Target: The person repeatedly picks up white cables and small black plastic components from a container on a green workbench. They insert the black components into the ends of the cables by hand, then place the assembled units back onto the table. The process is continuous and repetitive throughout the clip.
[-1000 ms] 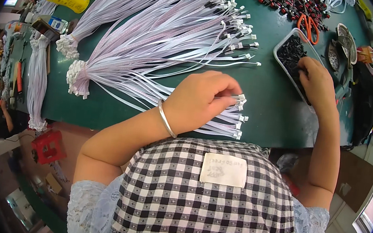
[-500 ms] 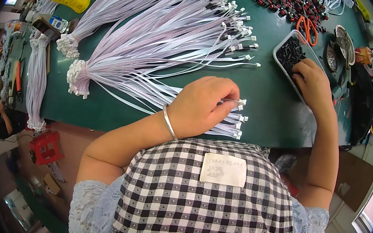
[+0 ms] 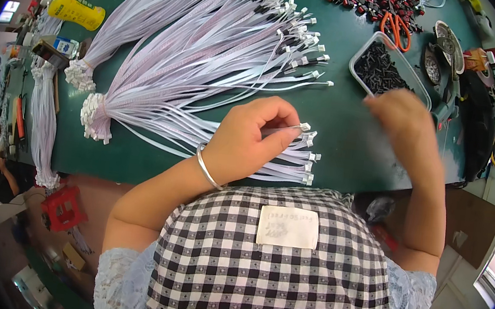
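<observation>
My left hand (image 3: 251,135) pinches a flat white cable just behind its small white connector (image 3: 305,126), thumb against forefinger. More connector ends lie fanned on the table below that hand. The cable belongs to a large bundle of white and pinkish cables (image 3: 176,79), gathered at its left end. To the right, my right hand (image 3: 407,121) is blurred by motion, at the near edge of a clear plastic box (image 3: 352,63). Small black tube-like pieces (image 3: 382,71) fill much of the box. Whether the right fingers hold a piece is too smeared to see.
Orange-handled scissors (image 3: 385,25) lie behind the box, beside a heap of red-and-black parts (image 3: 369,0). Metal dishes (image 3: 449,46) stand to its right. A second cable bundle (image 3: 138,17) and a yellow bottle (image 3: 76,10) are at the far left. The green table (image 3: 356,161) ends near my apron.
My right hand has come out of the box of black pieces and moved toward me. The left hand keeps its pinch on the cable. The whole view has shifted slightly.
</observation>
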A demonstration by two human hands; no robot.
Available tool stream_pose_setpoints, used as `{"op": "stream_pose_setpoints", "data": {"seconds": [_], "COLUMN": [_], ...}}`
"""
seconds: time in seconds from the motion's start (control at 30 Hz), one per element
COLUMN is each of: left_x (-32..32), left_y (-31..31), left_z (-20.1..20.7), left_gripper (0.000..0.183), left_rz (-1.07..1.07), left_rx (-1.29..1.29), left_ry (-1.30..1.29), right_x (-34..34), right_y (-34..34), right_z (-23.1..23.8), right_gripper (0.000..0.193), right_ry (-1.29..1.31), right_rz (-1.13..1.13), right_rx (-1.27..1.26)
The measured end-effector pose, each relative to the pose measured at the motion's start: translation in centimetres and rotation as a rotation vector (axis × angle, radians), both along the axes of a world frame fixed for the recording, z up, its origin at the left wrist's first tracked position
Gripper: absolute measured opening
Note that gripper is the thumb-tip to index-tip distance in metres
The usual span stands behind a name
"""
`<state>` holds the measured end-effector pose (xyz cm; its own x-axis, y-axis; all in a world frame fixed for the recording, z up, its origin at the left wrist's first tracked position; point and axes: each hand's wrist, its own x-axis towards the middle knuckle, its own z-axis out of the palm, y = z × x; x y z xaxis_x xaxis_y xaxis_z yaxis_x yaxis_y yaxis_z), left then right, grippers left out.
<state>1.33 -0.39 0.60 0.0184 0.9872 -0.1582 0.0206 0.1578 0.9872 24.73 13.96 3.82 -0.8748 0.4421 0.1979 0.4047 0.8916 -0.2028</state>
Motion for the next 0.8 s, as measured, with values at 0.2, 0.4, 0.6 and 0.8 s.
{"op": "stream_pose_setpoints", "data": {"seconds": [0.2, 0.4, 0.6, 0.8], "left_x": [-0.7, -0.9, -0.8, -1.2], "left_y": [0.2, 0.3, 0.4, 0.5], "left_z": [-1.0, -1.5, -1.6, -1.8], "left_gripper": [0.011, 0.011, 0.014, 0.013], "left_rz": [0.014, -0.009, 0.019, -0.025], "left_rx": [-0.223, -0.252, -0.286, -0.323], "left_ry": [-0.333, -0.4, -0.439, -0.375], "right_x": [-1.1, -0.8, -2.3, -4.5], "right_y": [-3.4, -3.4, -4.2, -5.7], "right_z": [0.4, -1.4, -0.8, -2.4], "right_gripper": [0.012, 0.008, 0.011, 0.01], "right_ry": [-0.191, 0.006, 0.236, 0.508], "right_rz": [0.26, 0.289, -0.089, -0.235], "right_rx": [0.009, -0.308, -0.718, -0.957]}}
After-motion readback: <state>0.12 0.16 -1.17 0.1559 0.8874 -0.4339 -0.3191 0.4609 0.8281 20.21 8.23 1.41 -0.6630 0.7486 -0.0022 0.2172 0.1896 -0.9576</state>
